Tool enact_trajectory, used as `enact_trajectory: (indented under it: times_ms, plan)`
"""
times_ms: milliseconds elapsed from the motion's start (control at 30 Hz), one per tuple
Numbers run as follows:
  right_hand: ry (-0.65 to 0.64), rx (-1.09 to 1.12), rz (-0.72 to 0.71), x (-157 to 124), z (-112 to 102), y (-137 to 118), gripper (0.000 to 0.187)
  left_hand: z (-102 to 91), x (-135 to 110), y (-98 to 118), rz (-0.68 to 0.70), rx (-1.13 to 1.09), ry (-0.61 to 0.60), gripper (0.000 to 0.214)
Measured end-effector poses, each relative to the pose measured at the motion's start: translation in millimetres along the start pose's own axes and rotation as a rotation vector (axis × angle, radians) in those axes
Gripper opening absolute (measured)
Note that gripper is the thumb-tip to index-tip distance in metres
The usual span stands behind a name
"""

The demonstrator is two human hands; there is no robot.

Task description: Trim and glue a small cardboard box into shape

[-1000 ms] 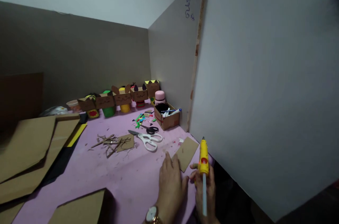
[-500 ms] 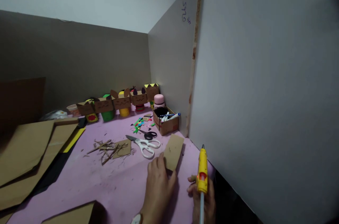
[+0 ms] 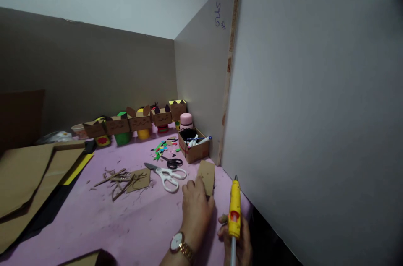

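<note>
Along the far edge of the lilac bench (image 3: 141, 220) I count five eared brown cardboard boxes (image 3: 140, 123); by its far right corner, one pink bottle (image 3: 186, 119), one brown cardboard pen box (image 3: 199, 152). Two pairs of scissors (image 3: 162, 171), white-handled and black-handled; one yellow glue gun (image 3: 234, 205).

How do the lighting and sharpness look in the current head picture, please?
Head view: dim, uneven light, the large panel at right pale, the upright cardboard at far left deep in shadow; head view: blurred dark patch, top right corner; head view: yellow glue gun and white scissors reasonably clear.
</note>
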State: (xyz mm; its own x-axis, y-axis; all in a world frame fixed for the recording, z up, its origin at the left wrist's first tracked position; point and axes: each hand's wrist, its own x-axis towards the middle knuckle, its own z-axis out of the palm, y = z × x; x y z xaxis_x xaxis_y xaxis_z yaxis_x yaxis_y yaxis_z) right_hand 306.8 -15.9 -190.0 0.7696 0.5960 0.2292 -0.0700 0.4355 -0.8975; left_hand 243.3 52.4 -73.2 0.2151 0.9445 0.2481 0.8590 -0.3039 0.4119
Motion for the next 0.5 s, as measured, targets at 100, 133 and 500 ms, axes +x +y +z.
enact_trajectory:
  times_ms: [100, 133, 500]
  plan:
    - [-0.002, 0.007, -0.001, 0, -1, -1, 0.050, 4.1, 0, 2, -0.016, 0.004, -0.009, 0.043]
    - [-0.003, 0.007, -0.001, 0, -1, -1, 0.049, 5.3, 0, 2, -0.019, 0.005, -0.011, 0.043]
    - [-0.067, -0.067, -0.014, 2, -7, -9, 0.055, 9.0, 8, 9, -0.016, -0.053, -0.012, 0.059]
